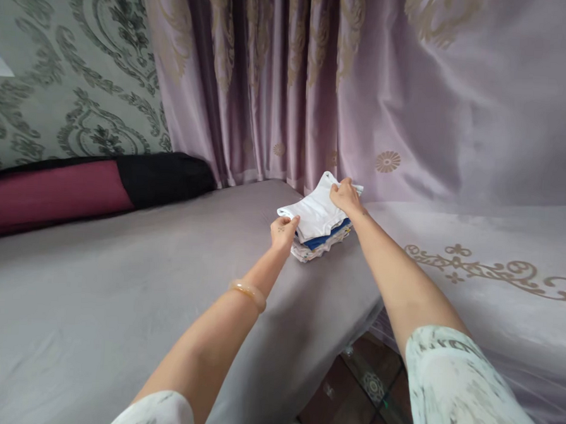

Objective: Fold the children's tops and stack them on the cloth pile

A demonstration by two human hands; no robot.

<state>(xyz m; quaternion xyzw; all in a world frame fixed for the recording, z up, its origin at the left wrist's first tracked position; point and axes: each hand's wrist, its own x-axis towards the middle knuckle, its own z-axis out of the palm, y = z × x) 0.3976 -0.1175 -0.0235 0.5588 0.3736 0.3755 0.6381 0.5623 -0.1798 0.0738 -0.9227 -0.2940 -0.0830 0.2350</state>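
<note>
Pale patterned sleeves (468, 386) nearest, both arms (393, 275) stretched out to a folded white cloth (311, 215) on top of a small stack (315, 254) on the grey bed (117, 304), near the curtain (265, 97). Left hand (284, 231) pinched on its left corner; right hand (345, 197) closed over its right edge. Blue cloth (326, 236) and lighter layers underneath look folded and stacked already. White one seems nearly done; straightening and release look left.
</note>
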